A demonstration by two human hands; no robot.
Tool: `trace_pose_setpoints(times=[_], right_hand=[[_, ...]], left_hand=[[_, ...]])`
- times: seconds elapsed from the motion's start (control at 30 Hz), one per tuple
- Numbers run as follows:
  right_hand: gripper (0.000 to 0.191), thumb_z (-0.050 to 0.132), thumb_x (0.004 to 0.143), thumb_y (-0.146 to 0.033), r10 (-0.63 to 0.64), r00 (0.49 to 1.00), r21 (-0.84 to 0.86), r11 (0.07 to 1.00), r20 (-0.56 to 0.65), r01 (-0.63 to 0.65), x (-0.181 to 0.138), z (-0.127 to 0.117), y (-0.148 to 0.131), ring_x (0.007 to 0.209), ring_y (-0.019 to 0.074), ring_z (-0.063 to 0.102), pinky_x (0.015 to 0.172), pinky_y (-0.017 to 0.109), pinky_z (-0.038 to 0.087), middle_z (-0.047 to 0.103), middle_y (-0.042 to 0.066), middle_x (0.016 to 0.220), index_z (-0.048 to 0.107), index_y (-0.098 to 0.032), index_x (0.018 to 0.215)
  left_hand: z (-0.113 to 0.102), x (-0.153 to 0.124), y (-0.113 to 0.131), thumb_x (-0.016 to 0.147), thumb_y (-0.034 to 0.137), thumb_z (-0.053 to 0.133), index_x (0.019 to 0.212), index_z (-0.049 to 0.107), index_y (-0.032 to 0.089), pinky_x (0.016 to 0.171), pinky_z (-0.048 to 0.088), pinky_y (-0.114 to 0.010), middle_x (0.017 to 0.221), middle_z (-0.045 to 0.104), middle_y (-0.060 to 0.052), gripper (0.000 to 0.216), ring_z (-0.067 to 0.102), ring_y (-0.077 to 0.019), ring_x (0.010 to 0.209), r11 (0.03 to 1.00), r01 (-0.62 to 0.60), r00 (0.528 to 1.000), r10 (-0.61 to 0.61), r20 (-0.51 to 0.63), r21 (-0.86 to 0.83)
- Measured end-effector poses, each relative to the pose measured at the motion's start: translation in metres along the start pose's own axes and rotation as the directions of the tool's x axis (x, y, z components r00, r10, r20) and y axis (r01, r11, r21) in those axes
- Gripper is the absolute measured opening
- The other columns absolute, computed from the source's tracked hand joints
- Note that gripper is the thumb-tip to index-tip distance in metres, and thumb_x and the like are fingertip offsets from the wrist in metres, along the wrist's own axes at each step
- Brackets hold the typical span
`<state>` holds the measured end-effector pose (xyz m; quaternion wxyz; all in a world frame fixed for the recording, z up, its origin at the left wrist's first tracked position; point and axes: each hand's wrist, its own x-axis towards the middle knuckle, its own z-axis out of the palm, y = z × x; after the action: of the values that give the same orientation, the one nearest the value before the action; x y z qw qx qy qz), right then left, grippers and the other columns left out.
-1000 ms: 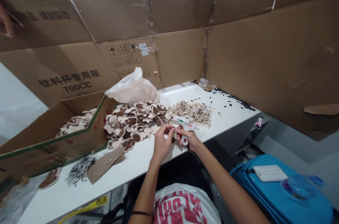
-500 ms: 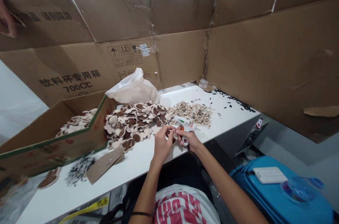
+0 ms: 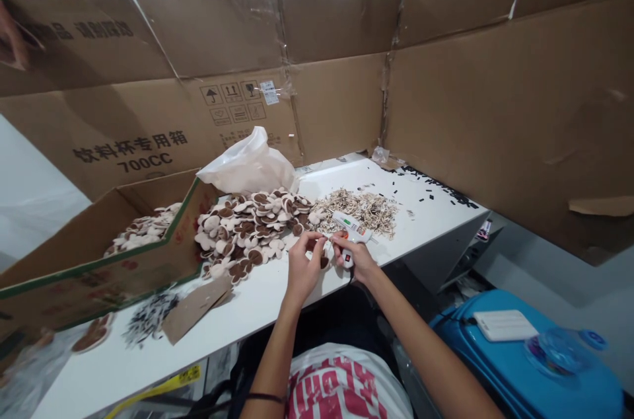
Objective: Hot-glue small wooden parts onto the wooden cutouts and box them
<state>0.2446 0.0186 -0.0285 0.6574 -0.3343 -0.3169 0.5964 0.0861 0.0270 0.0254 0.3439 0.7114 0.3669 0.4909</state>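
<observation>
My right hand [image 3: 357, 260] is closed around the handle of a white hot glue gun [image 3: 352, 226], which has an orange part and a red switch. Its thumb and forefinger come together close to my left hand. My left hand [image 3: 303, 262] is pinched shut at the fingertips, and whatever it grips is too small to make out. Below the fingertips, a brown and white felt piece [image 3: 324, 262] shows in part. Behind the glue gun spreads a pile of small pale sticks [image 3: 374, 207]. Brown and white felt shapes [image 3: 242, 227] are heaped to the left.
A green-edged cardboard box [image 3: 148, 260] holds more felt shapes. A white plastic bag [image 3: 255, 164] lies behind the heap. Tall cardboard walls [image 3: 337, 108] enclose the white table [image 3: 247, 320]. Black bits [image 3: 438, 188] are scattered at the back right. Another person's hand [image 3: 12, 36] is at upper left.
The glue gun has tilted and shifted slightly right with my right hand. My fingertips have drawn a little apart, and more of the felt piece below shows.
</observation>
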Motion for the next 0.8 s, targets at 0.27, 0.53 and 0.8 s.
trace_pose_setpoints(times=[0.27, 0.53, 0.8], right_hand=[[0.037, 0.089, 0.074, -0.048, -0.005, 1.000, -0.006, 1.000, -0.004, 0.005, -0.0002, 0.0012, -0.0014, 0.041, 0.0112, 0.051, 0.043, 0.023, 0.043, 0.060, -0.004, 0.058, 0.066, -0.019, 0.084], [0.036, 0.089, 0.075, -0.047, -0.010, 1.000, -0.012, 1.000, 0.002, 0.010, 0.0009, -0.0009, 0.0007, 0.041, 0.0102, 0.051, 0.042, 0.021, 0.042, 0.059, -0.004, 0.056, 0.067, -0.019, 0.082], [0.035, 0.090, 0.076, -0.044, -0.015, 1.000, 0.030, 0.999, 0.009, 0.015, 0.0001, 0.0003, 0.0008, 0.042, 0.0096, 0.051, 0.042, 0.020, 0.042, 0.061, -0.003, 0.058, 0.067, -0.019, 0.083]], left_hand=[[0.0002, 0.0011, -0.0040, 0.098, 0.043, 0.067, 0.100, 0.070, 0.020, 0.072, 0.058, -0.028, 0.090, 0.074, -0.004, 0.023, 0.070, -0.0179, 0.080, 0.999, 0.025, 1.000, -0.026, -0.005, -0.041], [0.0000, 0.0006, 0.0016, 0.097, 0.037, 0.068, 0.098, 0.074, 0.021, 0.075, 0.057, -0.029, 0.088, 0.076, -0.004, 0.017, 0.071, -0.0175, 0.078, 1.000, 0.002, 1.000, -0.002, 0.029, 0.004], [-0.0008, 0.0005, -0.0008, 0.097, 0.039, 0.067, 0.098, 0.073, 0.021, 0.074, 0.058, -0.029, 0.087, 0.076, -0.004, 0.019, 0.071, -0.0174, 0.077, 1.000, 0.017, 1.000, -0.017, 0.009, 0.002]])
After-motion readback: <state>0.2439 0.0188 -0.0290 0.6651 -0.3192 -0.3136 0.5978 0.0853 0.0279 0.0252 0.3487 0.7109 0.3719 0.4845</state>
